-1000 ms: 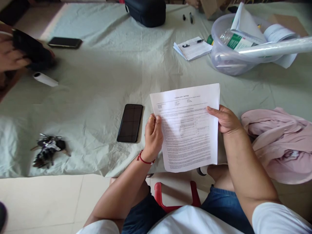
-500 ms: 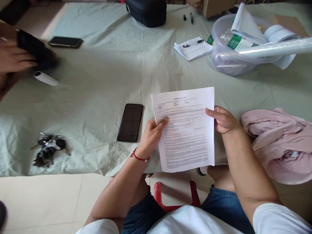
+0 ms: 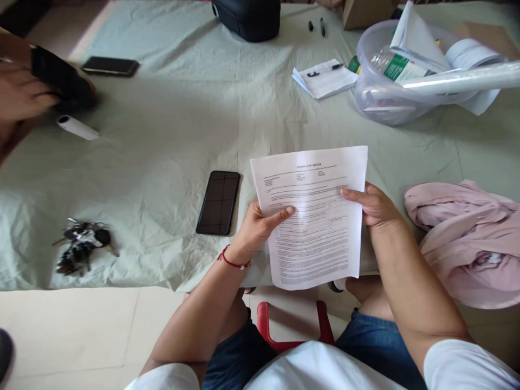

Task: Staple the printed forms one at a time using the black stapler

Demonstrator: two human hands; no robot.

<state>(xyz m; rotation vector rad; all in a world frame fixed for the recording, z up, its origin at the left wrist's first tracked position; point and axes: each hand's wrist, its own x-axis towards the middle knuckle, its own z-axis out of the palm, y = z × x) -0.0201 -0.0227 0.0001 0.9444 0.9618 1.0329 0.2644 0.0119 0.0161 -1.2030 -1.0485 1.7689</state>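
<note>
I hold a printed white sheet of paper in both hands just above the near edge of a pale green cloth. My left hand, with a red thread at the wrist, grips the sheet's left side, thumb lying across the text. The sheet's right edge is pinched by my right hand. A black phone lies face up on the cloth just left of my left hand.
A bunch of keys lies near left. Another person's hand holds a dark object at far left, beside a white tube and a second phone. A notepad with pen, clear tub, black case, pink cloth.
My left hand has slid from the sheet's left edge to lie further in, thumb now across the text. The sheet has tilted slightly. The other person's hand shifted a little.
</note>
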